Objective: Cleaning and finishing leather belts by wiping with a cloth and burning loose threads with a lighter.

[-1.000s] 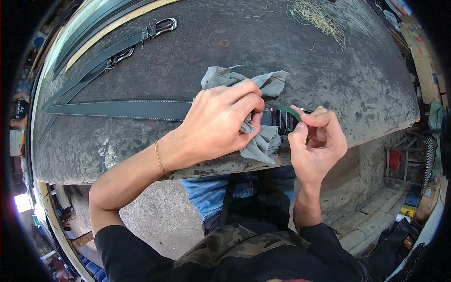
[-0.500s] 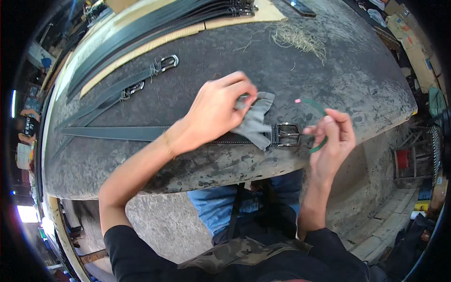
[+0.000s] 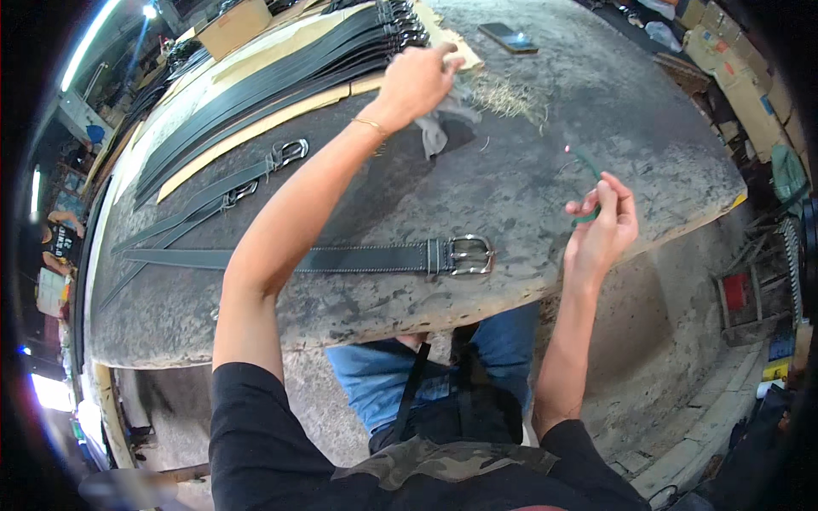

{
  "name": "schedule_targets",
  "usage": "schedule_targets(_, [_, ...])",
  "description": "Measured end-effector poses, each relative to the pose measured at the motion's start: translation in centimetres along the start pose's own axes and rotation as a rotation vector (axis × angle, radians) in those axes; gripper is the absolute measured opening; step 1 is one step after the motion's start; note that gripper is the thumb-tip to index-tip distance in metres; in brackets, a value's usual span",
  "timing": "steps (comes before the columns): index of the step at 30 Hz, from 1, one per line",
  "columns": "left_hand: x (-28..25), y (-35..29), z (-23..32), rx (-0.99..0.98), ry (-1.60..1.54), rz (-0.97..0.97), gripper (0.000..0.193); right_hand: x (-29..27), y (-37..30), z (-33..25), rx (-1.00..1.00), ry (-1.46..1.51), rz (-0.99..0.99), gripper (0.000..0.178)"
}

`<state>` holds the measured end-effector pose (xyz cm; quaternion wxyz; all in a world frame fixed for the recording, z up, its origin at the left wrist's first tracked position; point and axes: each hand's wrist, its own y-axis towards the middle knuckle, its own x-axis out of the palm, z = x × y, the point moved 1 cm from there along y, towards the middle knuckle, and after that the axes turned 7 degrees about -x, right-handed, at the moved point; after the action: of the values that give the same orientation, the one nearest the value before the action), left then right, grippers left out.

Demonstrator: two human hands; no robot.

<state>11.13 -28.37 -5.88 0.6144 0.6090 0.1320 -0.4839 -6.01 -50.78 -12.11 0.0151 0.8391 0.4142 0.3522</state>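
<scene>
A black leather belt [image 3: 366,259] with pale edge stitching lies across the near part of the table, its silver buckle [image 3: 472,255] to the right. My left hand [image 3: 416,83] reaches far over the table beside the belt stack, closed on a grey cloth [image 3: 433,136] that hangs below it. To the right of the buckle, my right hand [image 3: 603,228] is raised near the table edge. Its fingers pinch a thin, curved green strip [image 3: 586,160] with a pink tip, whose exact kind I cannot make out.
Several black belts [image 3: 290,81] with buckles are stacked on tan boards at the back left. Two more belts [image 3: 243,179] cross at the left. Loose pale thread [image 3: 511,95] and a phone [image 3: 508,37] lie at the back of the dark worn table [image 3: 511,187]. Cardboard boxes [image 3: 741,81] stand at right.
My left hand has carried the grey cloth off the belt, away from me toward the stack, uncovering the buckle end. My right hand still holds the green strip in nearly the same place.
</scene>
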Motion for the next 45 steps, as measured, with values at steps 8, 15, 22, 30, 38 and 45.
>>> schedule_targets(8, [-11.3, -14.8, 7.1, 0.227, -0.296, -0.214, 0.020, -0.5, 0.8, 0.1, 0.008, 0.033, -0.017, 0.012])
schedule_targets(15, [-10.3, -21.3, 7.9, 0.368, 0.000, -0.343, 0.038, -0.4, 0.2, 0.0, -0.052, 0.025, -0.016, 0.013])
schedule_targets(22, [-9.6, -21.4, 6.3, 0.371, -0.438, -0.410, 0.026, -0.2, -0.2, 0.4, -0.051, -0.027, 0.004, 0.012])
schedule_targets(30, [-15.6, -20.5, 1.6, -0.166, -0.136, 0.090, 0.013, -0.2, 0.0, 0.6, -0.061, -0.175, 0.009, 0.013])
schedule_targets(38, [-14.8, -18.3, 1.9, 0.017, -0.090, 0.027, 0.025, -0.1, 0.0, 0.3, -0.076, -0.181, -0.007, 0.020])
schedule_targets(45, [-10.0, -18.4, 5.6, 0.294, -0.199, -0.397, 0.034, -0.3, -0.2, 0.5, -0.045, -0.142, -0.063, 0.021])
